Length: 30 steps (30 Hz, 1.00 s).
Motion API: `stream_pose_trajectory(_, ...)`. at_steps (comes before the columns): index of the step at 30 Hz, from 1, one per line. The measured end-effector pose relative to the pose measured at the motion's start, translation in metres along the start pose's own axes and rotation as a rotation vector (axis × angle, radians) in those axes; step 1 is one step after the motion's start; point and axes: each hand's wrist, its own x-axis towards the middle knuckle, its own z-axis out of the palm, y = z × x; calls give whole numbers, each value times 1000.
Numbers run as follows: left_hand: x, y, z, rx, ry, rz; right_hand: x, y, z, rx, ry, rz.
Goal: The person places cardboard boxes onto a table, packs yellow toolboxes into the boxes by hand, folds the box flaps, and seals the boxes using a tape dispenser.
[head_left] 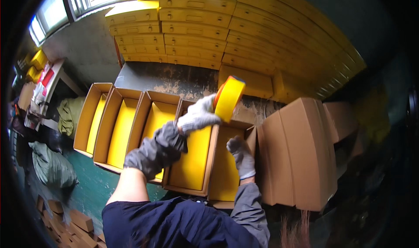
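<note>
A: And over to the left hand [198,115], gloved in pale knit, raised high and clamped on something bright!

B: Clamped on a wide yellow roll [231,99], plain to see. Shows a band of orange on the side toward the palm.

A: And placed where, that roll?

B: Up over the far end of the right-end carton [251,139], on the side toward the near edge of the dark, paint-worn table [148,77].

A: Now down to the right hand [242,156]! Gloved as well, well apart from the left, low over that same carton.

B: Fingers bent, wrist toward the near end. Can't tell whether gripping or touching anything in there.

A: Just look at that line-up! Five open cartons [107,136], side by side, long sides together, along the near edge of the table.

B: With a yellow box [124,132] lying in each. And grey sleeves [157,149] reaching across from the near side!

A: Beyond the right end of the row?

B: Tall brown cardboard [297,154], packed close, just beside the right-end carton. And toward the table's far edge, stacked yellow boxes [196,29] in columns, with small catches on the fronts.

A: Off the left end now!

B: Down on the green floor [94,187], a bulging pale sack [52,165]. Nearer still, small brown boxes [82,221] in a jumbled heap.
</note>
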Motion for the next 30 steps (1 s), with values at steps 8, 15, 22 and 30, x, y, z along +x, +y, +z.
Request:
stream_pose_trajectory(8, -162, 29, 92, -63, -299, -107, -119, -55, 109, 62, -91, -225)
stream_pose_trajectory(15, -192, 87, 124, -19, -156, -169, -182, -99, 123, -468, 179, -323)
stream_pose_trajectory(22, -205, 63, 150, 242, 158, 477, -210, -118, 163, -875, 243, -917)
stream_pose_trajectory(30, -201, 69, 166, 629, 256, 904, -238, -153, 196, -1695, 488, -1030)
